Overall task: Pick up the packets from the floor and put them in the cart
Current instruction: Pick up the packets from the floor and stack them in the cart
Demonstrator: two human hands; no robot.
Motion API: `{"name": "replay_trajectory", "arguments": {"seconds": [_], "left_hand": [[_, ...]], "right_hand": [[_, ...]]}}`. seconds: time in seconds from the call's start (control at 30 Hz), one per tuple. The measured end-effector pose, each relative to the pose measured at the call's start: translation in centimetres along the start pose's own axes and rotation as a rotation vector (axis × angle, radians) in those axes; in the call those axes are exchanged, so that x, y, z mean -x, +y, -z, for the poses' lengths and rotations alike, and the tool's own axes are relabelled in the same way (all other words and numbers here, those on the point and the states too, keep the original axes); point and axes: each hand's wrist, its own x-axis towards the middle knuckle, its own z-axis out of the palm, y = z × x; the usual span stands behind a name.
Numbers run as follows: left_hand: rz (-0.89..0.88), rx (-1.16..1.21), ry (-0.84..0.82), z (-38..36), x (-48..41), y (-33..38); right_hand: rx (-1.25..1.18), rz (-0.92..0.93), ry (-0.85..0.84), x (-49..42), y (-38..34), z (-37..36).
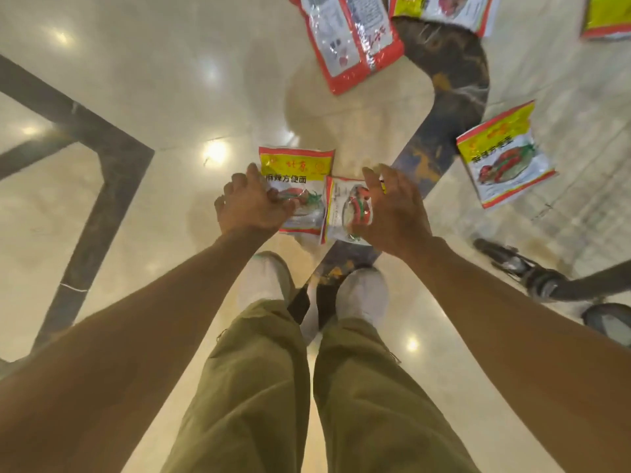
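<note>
- Both hands are down low in front of the white shoes. The left hand (252,206) has its fingers (239,180) curled onto the left edge of the yellow-topped, red-edged plastic noodle packet (300,172), thumb across its face.
- The right hand (396,209) wraps the right edge of a second red-edged clear plastic packet (341,206), fingers bent over it and holding it, not spread.
- The two packets meet in the middle, the second one's left edge overlapping the first one's lower right side. Whether either is clear of the glossy cream stone floor (170,80) — can't tell from up here.
- Each packet's long axis runs away from the body. The first has its yellow band at the far end, and the second leans slightly.
- The key relation now is the cart. Its dark caster wheel (543,281) and frame show low on the right side, nearer the right hand, with the basket out of view. So the carry likely swings right and up.
- More to collect: a yellow-and-red packet lying tilted on the floor (505,155) off to the right, well apart from the fingers, and a back-side-up red-bordered packet (351,39) farther ahead.
</note>
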Motion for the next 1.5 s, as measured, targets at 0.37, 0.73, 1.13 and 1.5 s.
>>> {"name": "replay_trajectory", "arguments": {"seconds": [0.37, 0.73, 1.13, 1.5], "left_hand": [[0.164, 0.705, -0.027, -4.7, -3.6, -0.3], [0.052, 1.004, -0.163, 10.2, 8.3, -1.6], [-0.284, 1.184, -0.268, 44.2, 36.2, 5.3], [-0.587, 1.054, -0.254, 60.2, 56.2, 15.4]], "right_hand": [[-0.06, -0.058, -0.198, -2.7, 1.2, -1.9], [-0.751, -0.432, -0.128, 7.6, -1.3, 9.8], [-1.319, -0.409, 0.311, 31.6, -10.4, 46.6], [-1.458, -0.325, 0.711, 51.0, -12.6, 67.3]]}}
